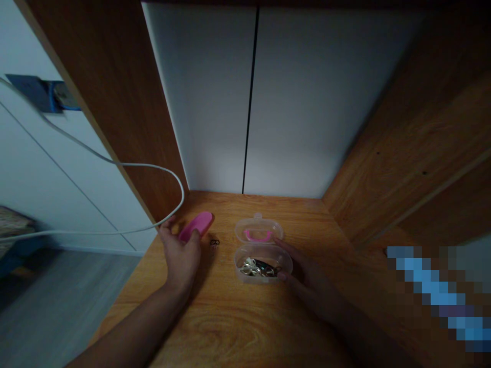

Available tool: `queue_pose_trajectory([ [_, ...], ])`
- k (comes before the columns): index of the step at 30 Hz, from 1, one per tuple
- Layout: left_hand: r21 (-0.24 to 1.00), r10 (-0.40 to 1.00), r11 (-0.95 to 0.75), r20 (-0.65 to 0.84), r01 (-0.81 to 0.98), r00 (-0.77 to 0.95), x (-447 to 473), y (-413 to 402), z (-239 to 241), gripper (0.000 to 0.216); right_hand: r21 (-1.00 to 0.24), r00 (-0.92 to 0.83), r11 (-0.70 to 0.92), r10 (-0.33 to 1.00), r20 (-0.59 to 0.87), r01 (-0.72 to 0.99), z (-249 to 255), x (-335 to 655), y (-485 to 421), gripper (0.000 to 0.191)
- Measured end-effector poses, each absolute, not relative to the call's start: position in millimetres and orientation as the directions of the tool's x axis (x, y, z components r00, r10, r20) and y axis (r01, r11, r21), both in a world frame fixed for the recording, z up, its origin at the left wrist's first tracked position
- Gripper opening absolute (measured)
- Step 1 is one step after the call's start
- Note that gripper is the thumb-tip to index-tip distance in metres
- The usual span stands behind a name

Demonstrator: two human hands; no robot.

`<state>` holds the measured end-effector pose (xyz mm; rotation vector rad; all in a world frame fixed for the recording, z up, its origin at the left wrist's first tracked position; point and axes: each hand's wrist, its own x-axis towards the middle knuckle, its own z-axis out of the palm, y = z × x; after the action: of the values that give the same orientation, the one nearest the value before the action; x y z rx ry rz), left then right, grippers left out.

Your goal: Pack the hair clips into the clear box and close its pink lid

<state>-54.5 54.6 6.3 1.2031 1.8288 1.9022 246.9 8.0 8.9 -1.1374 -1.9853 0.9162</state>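
My left hand grips a pink oval piece, flat and tray-like, with the thumb on its near edge. It is tilted above the wooden surface's left side. My right hand is closed around the right end of a small clear plastic box, thumb at the front and fingers near the hinge. The box's lid stands open at the back, with a pink handle on it. Small metal pieces and a dark item lie inside. Between hand and box are small dark rings.
A white cable loops across the left side, close above my left hand. Wooden panels rise to the left and right of the wooden surface, with white panels behind. A socket box is on the left wall.
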Motion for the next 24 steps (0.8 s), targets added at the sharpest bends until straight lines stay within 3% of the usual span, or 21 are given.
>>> queue_pose_trajectory([
  [2,0.850,0.688,-0.265,0.498,0.455,-0.528,-50.6,48.9,11.1,0.047,-0.836,-0.390,0.362,0.899,0.197,0.413,7.8,247.5,7.3,0.060],
  [5,0.722,0.760,-0.435,0.614,0.538,-0.210,-43.5,37.5,15.6,0.030,-0.808,-0.330,0.397,0.906,0.267,0.436,5.5,249.0,6.2,0.061],
  [8,0.595,0.789,-0.556,0.599,0.580,0.141,-37.1,26.3,15.5,0.033,-0.740,-0.288,0.460,0.887,0.361,0.490,5.1,249.4,5.2,0.064],
  [11,0.523,0.762,-0.638,0.537,0.565,0.363,-32.0,19.1,15.5,0.042,-0.692,-0.275,0.509,0.860,0.429,0.512,7.0,247.5,4.6,0.062],
  [14,0.552,0.760,-0.649,0.487,0.523,0.430,-28.6,16.9,16.5,0.042,-0.679,-0.266,0.516,0.855,0.445,0.522,8.4,244.9,4.3,0.060],
  [20,0.628,0.798,-0.601,0.445,0.494,0.406,-28.9,19.2,10.4,0.046,-0.713,-0.278,0.482,0.876,0.394,0.510,6.1,243.8,3.9,0.069],
  [24,0.621,0.776,-0.629,0.460,0.468,0.432,-31.2,20.7,7.4,0.059,-0.732,-0.225,0.502,0.864,0.451,0.460,7.0,245.4,5.8,0.057],
])
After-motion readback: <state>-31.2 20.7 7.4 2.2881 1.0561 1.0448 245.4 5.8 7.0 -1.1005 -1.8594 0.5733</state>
